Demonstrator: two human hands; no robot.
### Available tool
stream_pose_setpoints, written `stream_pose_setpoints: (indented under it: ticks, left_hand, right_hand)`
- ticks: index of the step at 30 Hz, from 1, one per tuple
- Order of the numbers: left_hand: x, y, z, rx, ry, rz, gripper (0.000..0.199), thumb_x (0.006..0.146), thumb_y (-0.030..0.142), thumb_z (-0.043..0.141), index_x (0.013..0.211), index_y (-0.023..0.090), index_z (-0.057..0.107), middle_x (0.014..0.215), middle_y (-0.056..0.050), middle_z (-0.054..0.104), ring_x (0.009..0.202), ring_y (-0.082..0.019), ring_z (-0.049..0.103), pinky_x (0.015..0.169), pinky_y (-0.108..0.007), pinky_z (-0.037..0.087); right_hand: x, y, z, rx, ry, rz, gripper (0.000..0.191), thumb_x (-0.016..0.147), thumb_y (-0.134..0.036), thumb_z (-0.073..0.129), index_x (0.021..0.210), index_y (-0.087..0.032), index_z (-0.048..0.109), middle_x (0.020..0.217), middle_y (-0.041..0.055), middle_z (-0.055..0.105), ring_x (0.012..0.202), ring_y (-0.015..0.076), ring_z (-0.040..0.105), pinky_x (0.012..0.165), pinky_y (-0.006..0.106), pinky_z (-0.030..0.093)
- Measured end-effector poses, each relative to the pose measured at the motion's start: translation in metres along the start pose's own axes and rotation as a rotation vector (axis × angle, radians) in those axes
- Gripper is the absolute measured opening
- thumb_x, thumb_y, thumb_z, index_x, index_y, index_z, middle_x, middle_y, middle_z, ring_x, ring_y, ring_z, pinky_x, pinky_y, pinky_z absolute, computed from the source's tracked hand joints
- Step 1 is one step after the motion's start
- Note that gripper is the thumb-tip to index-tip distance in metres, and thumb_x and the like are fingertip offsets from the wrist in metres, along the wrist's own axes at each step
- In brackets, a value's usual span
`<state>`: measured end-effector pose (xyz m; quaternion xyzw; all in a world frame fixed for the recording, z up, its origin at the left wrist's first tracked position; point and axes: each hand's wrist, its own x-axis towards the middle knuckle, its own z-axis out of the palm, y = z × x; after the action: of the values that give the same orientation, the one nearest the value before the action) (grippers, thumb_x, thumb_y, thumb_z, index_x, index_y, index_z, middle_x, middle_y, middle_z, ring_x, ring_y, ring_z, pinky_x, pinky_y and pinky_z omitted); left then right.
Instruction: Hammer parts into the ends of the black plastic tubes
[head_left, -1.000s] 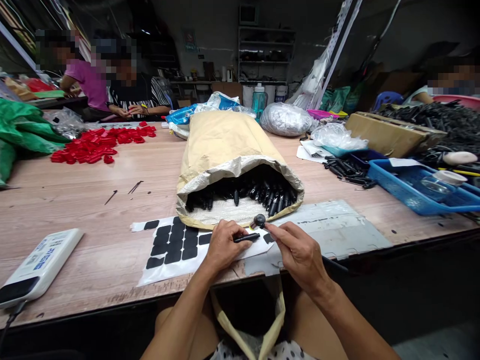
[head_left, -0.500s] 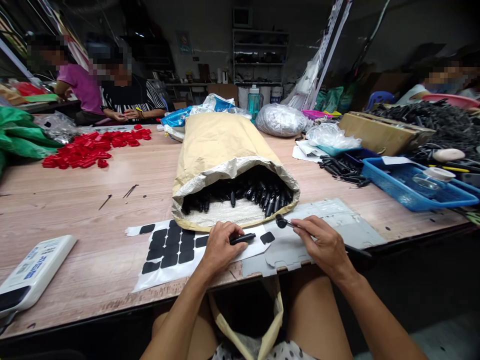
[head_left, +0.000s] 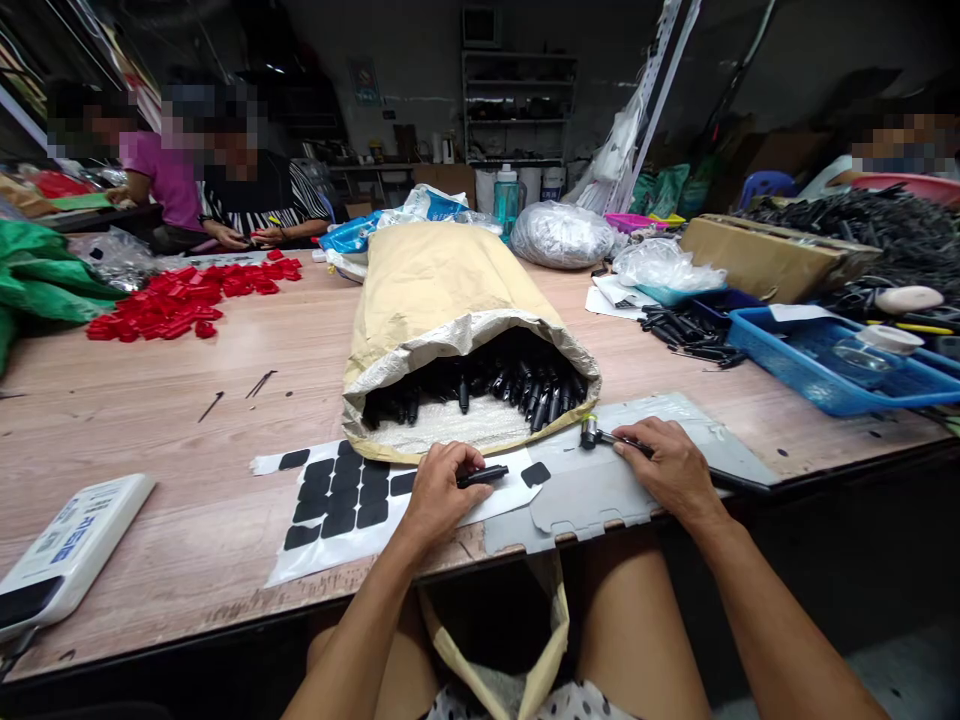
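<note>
My left hand (head_left: 441, 500) is closed around a black pen-like tube (head_left: 483, 476), its tip pointing right over the white sheet. In my right hand (head_left: 667, 468) is a small hammer (head_left: 589, 432) with a dark head, a silver band and a yellow-green end. Its black handle runs back under my palm. Below my left hand lies the white backing sheet (head_left: 285, 567) with several black rounded-square stickers (head_left: 343, 498); a single one lies near the tube's tip. The large tan sack (head_left: 450, 265) opens toward me, full of similar black tubes (head_left: 551, 400).
A grey board (head_left: 682, 430) lies under my right hand. A blue basket (head_left: 817, 375), a pile of black parts (head_left: 686, 338) and a cardboard box (head_left: 765, 255) stand at right. Red parts (head_left: 172, 300) and a white device (head_left: 75, 545) are at left. Co-workers sit across the table.
My right hand has moved right with the hammer, whose head has turned so its yellow-green end shows. My left hand and the tube have barely moved.
</note>
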<state>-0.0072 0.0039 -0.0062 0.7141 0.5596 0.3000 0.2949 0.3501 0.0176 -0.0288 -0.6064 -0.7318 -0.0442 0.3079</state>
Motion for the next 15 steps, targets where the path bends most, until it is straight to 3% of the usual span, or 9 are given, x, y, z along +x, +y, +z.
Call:
stream_pose_setpoints:
  ticks: [8, 15]
  left_hand:
    - [0.0001, 0.0025, -0.001, -0.024, 0.013, -0.001, 0.017, 0.073, 0.02, 0.075, 0.087, 0.024, 0.068, 0.092, -0.001, 0.065, 0.097, -0.025, 0.055, 0.086, -0.037, 0.043]
    - [-0.0017, 0.0016, -0.0037, -0.054, -0.013, -0.002, 0.018, 0.086, 0.037, 0.067, 0.1, 0.027, 0.072, 0.098, -0.002, 0.068, 0.101, -0.026, 0.055, 0.091, -0.04, 0.042]
  right_hand:
    - [0.0108, 0.0032, 0.0061, -0.017, -0.029, 0.075, 0.01, 0.083, -0.027, 0.061, 0.09, -0.025, 0.067, 0.09, 0.0029, 0.067, 0.089, 0.0234, 0.059, 0.08, 0.038, 0.045]
    - [0.007, 0.0, 0.0074, -0.056, -0.006, 0.04, 0.011, 0.085, -0.027, 0.059, 0.093, -0.024, 0.065, 0.091, 0.0037, 0.065, 0.09, 0.0232, 0.06, 0.082, 0.037, 0.045]
